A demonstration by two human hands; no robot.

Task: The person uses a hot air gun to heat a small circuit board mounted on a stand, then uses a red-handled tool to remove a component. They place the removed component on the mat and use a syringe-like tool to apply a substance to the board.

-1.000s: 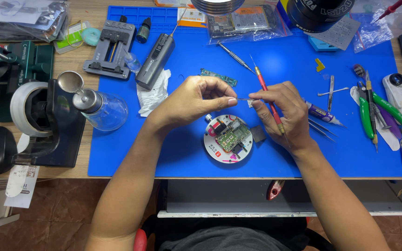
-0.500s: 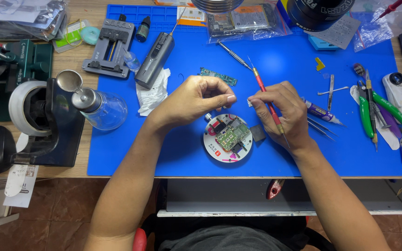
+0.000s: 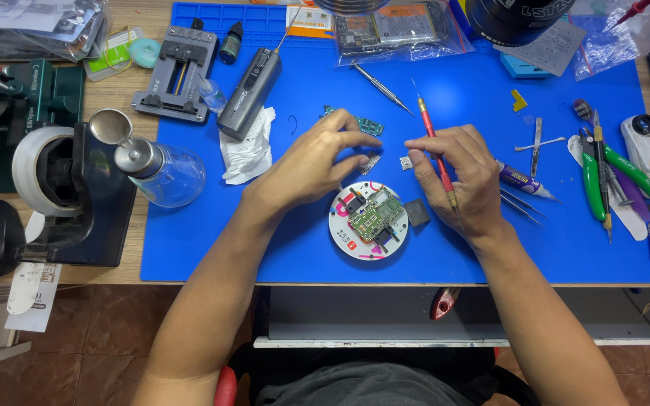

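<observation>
Left hand (image 3: 317,162) curled loosely above the blue mat (image 3: 265,240), fingertips pinching a small metal piece (image 3: 371,162). Right hand (image 3: 464,180) closed around a red screwdriver (image 3: 434,146), shaft lying across the palm, tip pointing away. Small grey chip (image 3: 406,162) on the mat between the two hands, just beside the right fingertips. Round white holder (image 3: 369,220) with a green board (image 3: 370,218) clamped in it, just below both hands. Dark square part (image 3: 417,213) touching the holder's right edge. Tweezers (image 3: 522,203) right of the wrist.

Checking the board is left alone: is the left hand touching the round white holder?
Apart. The head view shows blue mat between the left hand and the round white holder.
</observation>
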